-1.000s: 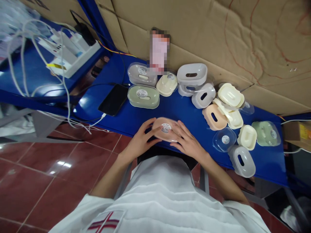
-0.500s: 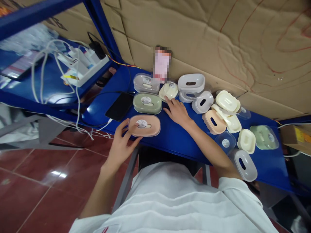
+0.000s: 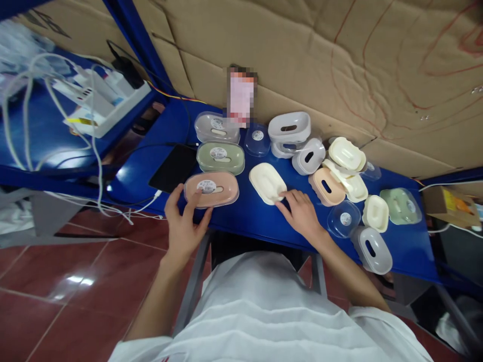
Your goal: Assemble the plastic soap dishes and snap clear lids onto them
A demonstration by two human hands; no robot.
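Observation:
My left hand [image 3: 187, 221] lies over the left end of a pink soap box [image 3: 222, 192] with a clear lid, the fingers curled round its edge and one on the label. Between thumb and fingers, my right hand [image 3: 302, 213] pinches the lower right corner of a cream soap dish [image 3: 267, 182], flat and oval. Beyond the pink box stand a lidded green soap box [image 3: 234, 160] and a lidded grey soap box [image 3: 204, 129]. A clear lid [image 3: 257, 138] with a round label lies behind the cream dish.
On the blue table [image 3: 264, 221] to the right are several grey, cream and peach dish parts, including a peach base [image 3: 325, 187]. A black phone [image 3: 172, 167] and cables lie left. A blurred-out phone-like panel [image 3: 241, 95] leans on the cardboard wall [image 3: 294, 60].
My right hand has pulled the cream dish nearer and to the right, away from its clear lid, which stays behind. My left hand stays on the pink box. The view has shifted slightly.

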